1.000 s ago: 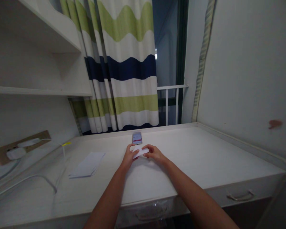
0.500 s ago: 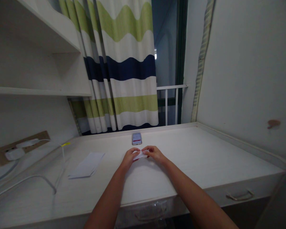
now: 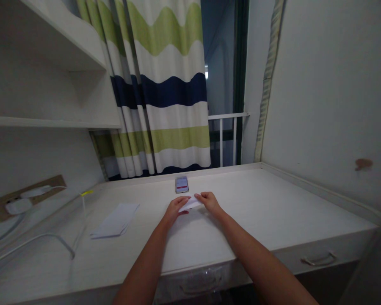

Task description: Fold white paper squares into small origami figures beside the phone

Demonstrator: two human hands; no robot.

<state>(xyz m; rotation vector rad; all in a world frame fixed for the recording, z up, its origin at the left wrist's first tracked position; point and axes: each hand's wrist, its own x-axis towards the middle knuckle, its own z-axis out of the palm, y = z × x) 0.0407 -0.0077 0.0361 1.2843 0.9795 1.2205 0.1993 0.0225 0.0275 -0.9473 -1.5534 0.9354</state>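
A small folded piece of white paper (image 3: 191, 203) is held between my two hands, just above the desk. My left hand (image 3: 176, 209) grips its left end, thumb on top and fingers beneath. At the other end, my right hand (image 3: 210, 202) pinches the paper between thumb and curled fingers. Beyond the hands lies a phone (image 3: 182, 184) with its screen lit. To the left, a few loose sheets of white paper (image 3: 116, 220) rest on the desk.
The white desk (image 3: 257, 212) has a raised back edge and a drawer handle (image 3: 319, 259) at front right. White cables (image 3: 34, 237) run along the left side near a wall socket with chargers (image 3: 19, 205). A shelf (image 3: 51, 122) overhangs the left; a striped curtain (image 3: 174, 91) hangs behind.
My hands have moved slightly apart, the right one shifting to the right. More of the folded paper shows between them. Phone and loose sheets stay in place.
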